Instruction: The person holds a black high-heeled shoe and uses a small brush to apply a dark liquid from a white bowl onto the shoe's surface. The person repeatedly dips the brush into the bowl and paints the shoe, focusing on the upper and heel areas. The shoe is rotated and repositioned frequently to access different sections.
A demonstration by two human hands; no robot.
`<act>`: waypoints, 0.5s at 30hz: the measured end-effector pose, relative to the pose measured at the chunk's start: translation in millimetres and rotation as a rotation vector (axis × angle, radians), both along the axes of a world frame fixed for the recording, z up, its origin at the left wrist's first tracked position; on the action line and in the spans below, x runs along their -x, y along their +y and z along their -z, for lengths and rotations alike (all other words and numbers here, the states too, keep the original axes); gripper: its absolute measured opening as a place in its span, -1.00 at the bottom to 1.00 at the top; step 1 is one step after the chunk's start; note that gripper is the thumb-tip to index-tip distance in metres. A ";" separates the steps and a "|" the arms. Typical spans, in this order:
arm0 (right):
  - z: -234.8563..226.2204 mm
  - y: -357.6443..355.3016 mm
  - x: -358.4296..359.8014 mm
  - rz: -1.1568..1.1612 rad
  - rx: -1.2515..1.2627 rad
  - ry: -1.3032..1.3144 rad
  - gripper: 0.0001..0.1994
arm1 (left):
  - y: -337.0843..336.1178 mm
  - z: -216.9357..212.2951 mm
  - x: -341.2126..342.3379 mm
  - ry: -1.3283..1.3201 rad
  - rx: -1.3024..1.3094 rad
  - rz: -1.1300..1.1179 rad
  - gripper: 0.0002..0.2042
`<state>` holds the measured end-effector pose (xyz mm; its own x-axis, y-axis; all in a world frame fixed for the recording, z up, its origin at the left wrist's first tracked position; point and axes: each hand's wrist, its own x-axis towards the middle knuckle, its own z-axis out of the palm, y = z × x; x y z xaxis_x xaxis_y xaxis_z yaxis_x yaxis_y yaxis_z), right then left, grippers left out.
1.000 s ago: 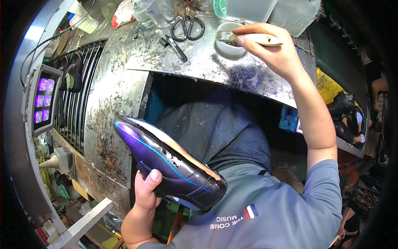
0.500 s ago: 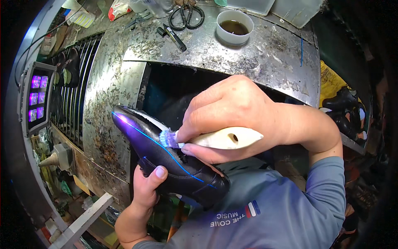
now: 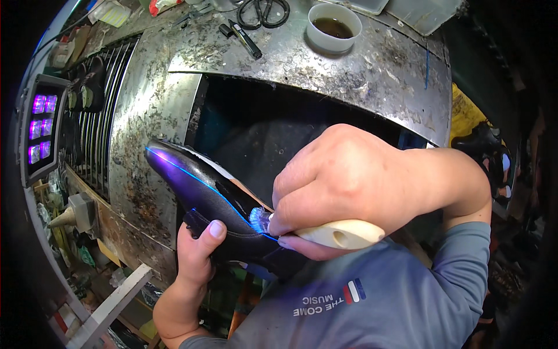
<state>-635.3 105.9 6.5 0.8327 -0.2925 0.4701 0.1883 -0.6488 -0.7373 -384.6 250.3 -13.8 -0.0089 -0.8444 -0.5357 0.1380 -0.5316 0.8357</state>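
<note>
A black leather shoe upper point(image 3: 197, 198), glowing violet near the toe, is tilted in front of me with its toe toward the far left. Along its side runs a bright blue line. My left hand point(image 3: 195, 250) grips it from the near side, thumb on top. In my right hand point(image 3: 343, 186) is a brush point(image 3: 340, 234) with a pale handle that has a hole in it. Its blue-lit bristles press on the shoe's lower side, close to the line. Below the line, a glossy dark band shows along the edge. My right hand hides part of the heel end.
A lit violet lamp point(image 3: 43, 125) stands at the left. On the stained metal bench point(image 3: 372, 87) are a white bowl of brown liquid point(image 3: 333, 28), a black marker point(image 3: 245, 41) and black-handled scissors point(image 3: 263, 11). More dark shoes point(image 3: 479, 142) lie at the right. A metal rack point(image 3: 102, 116) is at the left.
The brush has moved along the shoe's edge toward the heel. Glossy dark coating now shows on the edge where the bristles were. The shoe has shifted slightly left.
</note>
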 end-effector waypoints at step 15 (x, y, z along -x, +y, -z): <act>-5.5 3.1 15.4 -0.048 0.002 0.067 -0.89 | 6.0 10.6 -5.0 0.049 0.003 -0.119 -0.42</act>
<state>-650.7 109.1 12.0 0.8755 -0.2508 0.4131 0.1692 -0.6417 -0.7481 -379.6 256.4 -24.4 0.0652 -0.8429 -0.5342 0.2409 -0.5062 0.8281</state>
